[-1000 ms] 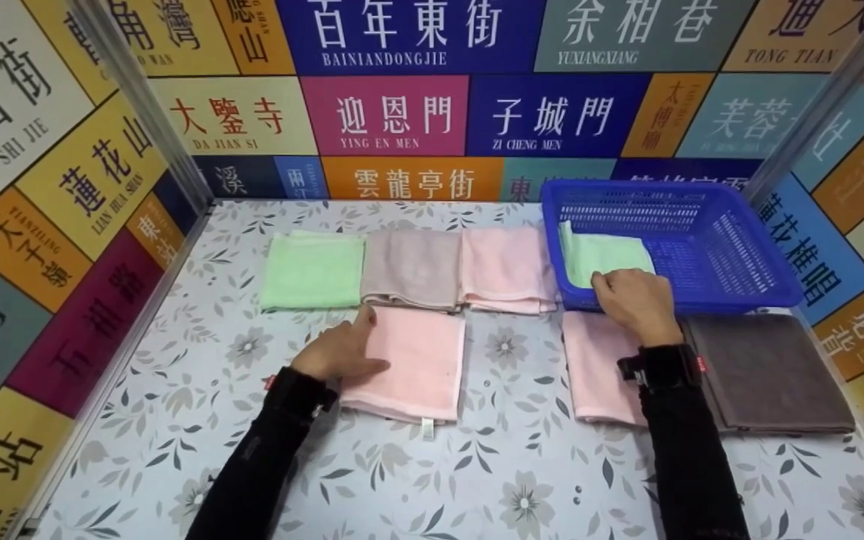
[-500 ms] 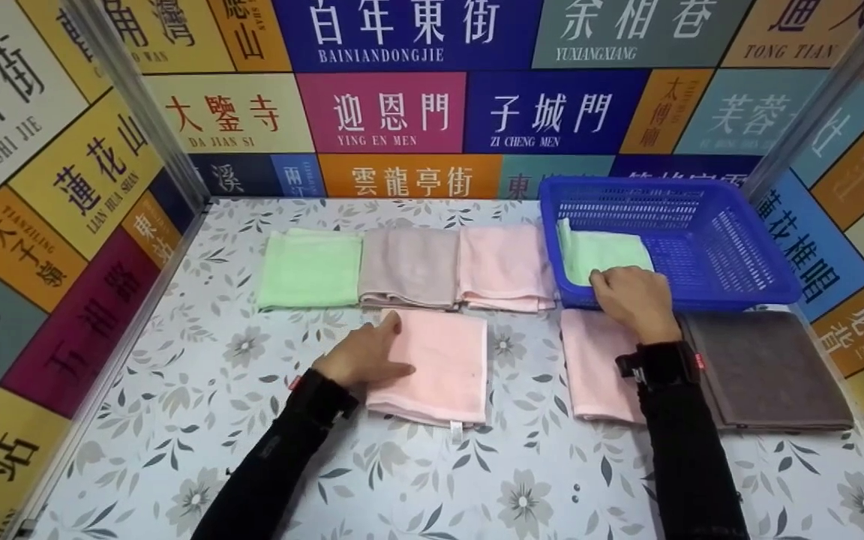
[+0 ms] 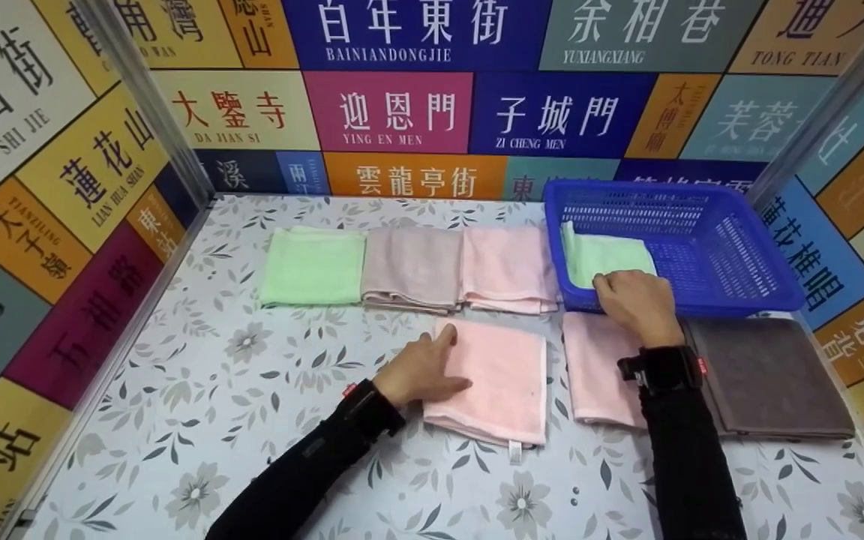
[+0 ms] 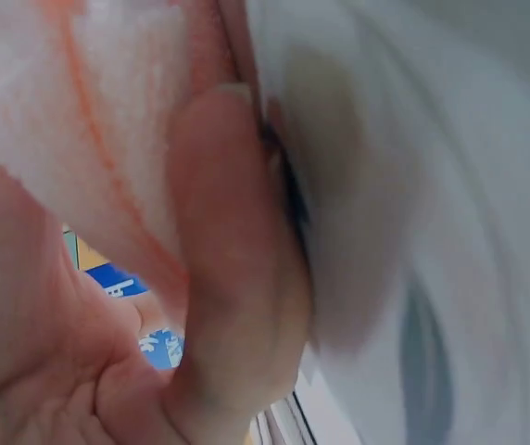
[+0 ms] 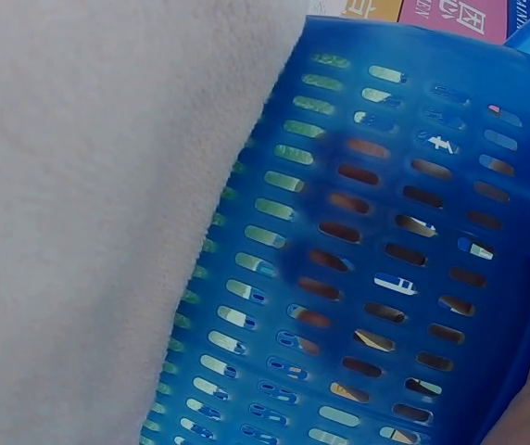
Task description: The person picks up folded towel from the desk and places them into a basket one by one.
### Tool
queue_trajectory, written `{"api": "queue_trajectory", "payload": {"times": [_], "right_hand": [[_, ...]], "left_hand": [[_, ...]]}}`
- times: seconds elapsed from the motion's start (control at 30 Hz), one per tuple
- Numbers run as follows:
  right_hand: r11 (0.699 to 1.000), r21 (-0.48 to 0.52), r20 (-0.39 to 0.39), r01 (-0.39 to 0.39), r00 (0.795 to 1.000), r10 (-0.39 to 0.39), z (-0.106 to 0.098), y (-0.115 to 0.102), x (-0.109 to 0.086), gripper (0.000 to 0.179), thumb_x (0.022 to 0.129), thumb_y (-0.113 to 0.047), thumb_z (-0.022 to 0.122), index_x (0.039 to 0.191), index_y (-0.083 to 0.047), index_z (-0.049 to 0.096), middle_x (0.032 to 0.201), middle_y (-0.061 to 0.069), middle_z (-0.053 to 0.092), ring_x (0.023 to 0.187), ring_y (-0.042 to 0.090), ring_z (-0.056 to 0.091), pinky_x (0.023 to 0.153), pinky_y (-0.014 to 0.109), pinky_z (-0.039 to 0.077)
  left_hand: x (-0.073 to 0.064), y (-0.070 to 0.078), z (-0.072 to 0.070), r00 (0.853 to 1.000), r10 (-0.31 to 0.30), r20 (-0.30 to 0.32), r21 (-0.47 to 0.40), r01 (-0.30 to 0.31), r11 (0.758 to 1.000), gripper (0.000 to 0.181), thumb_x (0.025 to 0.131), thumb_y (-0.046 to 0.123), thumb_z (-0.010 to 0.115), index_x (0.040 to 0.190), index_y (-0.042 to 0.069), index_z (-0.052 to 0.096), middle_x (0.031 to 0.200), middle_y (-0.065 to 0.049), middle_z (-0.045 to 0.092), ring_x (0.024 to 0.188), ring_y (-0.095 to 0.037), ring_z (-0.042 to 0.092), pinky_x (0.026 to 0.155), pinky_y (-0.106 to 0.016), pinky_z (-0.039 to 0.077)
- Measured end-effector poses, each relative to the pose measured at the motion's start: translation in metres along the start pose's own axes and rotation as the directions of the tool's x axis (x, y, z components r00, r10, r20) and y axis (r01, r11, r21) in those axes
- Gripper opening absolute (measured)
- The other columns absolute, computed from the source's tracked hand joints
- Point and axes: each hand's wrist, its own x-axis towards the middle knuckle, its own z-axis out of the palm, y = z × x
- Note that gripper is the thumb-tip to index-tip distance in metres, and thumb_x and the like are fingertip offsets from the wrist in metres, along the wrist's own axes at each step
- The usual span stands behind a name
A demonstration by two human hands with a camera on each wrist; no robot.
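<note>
My left hand (image 3: 418,371) grips the left edge of a folded pink towel (image 3: 505,379), its fingertips spread over the top. The towel lies flat on the patterned tabletop with a white tag at its front edge. In the left wrist view curled fingers (image 4: 237,250) press close against the pink cloth (image 4: 131,111). My right hand (image 3: 638,304) holds the near rim of a blue slotted basket (image 3: 739,296), and dark finger shapes show through its wall (image 5: 395,306) in the right wrist view. Inside the basket stands a folded green towel (image 3: 612,253) against the left side.
Along the back lie a green towel (image 3: 313,268), a mauve towel (image 3: 411,262) and a pink towel (image 3: 508,266), all folded. In front of the basket are another pink towel (image 3: 593,367), partly under my right wrist, and a larger grey-brown towel (image 3: 773,375). Printed panels enclose the table.
My left hand has slid the folded pink towel rightward across the table, from below the mauve towel to below the back pink one. The right hand stays on the basket rim.
</note>
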Motion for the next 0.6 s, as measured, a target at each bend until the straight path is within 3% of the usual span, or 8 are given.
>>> {"api": "queue_trajectory", "payload": {"times": [0.17, 0.4, 0.5, 0.6], "right_hand": [[1.0, 0.011, -0.021, 0.013, 1.0, -0.013, 0.0, -0.002, 0.0, 0.057, 0.108, -0.034, 0.033, 0.075, -0.005, 0.07, 0.099, 0.026, 0.075, 0.094, 0.049, 0.07, 0.076, 0.066, 0.051], [1.0, 0.013, -0.006, 0.009, 1.0, -0.009, -0.003, 0.001, -0.001, 0.063, 0.11, -0.042, 0.03, 0.081, -0.005, 0.071, 0.1, 0.027, 0.074, 0.096, 0.051, 0.069, 0.078, 0.066, 0.05], [0.999, 0.042, -0.065, 0.033, 0.997, -0.03, -0.004, -0.004, -0.002, 0.057, 0.11, -0.045, 0.038, 0.089, -0.006, 0.074, 0.094, 0.021, 0.074, 0.09, 0.046, 0.069, 0.074, 0.063, 0.05], [0.995, 0.07, -0.198, 0.068, 0.979, -0.053, -0.007, -0.018, -0.005, 0.04, 0.104, -0.042, 0.057, 0.098, -0.007, 0.076, 0.089, 0.016, 0.071, 0.083, 0.039, 0.067, 0.068, 0.058, 0.051]], "left_hand": [[0.002, -0.002, 0.001, 1.0, 0.006, -0.017, -0.036, -0.007, 0.999, 0.067, 0.082, 0.049, 0.083, 0.128, 0.019, 0.046, 0.103, -0.018, 0.065, 0.085, -0.03, 0.066, 0.07, -0.041, 0.059], [0.004, -0.003, 0.0, 1.0, 0.018, -0.013, -0.113, -0.019, 0.993, 0.067, 0.081, 0.047, 0.085, 0.128, 0.019, 0.046, 0.106, -0.018, 0.068, 0.087, -0.031, 0.067, 0.072, -0.041, 0.059], [0.004, -0.003, 0.0, 0.999, 0.028, -0.016, -0.133, -0.03, 0.991, 0.066, 0.081, 0.044, 0.087, 0.128, 0.019, 0.047, 0.105, -0.017, 0.069, 0.087, -0.03, 0.068, 0.074, -0.04, 0.059], [0.004, -0.004, 0.001, 0.999, 0.042, -0.011, -0.155, -0.043, 0.987, 0.064, 0.081, 0.041, 0.087, 0.127, 0.018, 0.048, 0.1, -0.014, 0.07, 0.085, -0.027, 0.067, 0.073, -0.038, 0.058]]}}
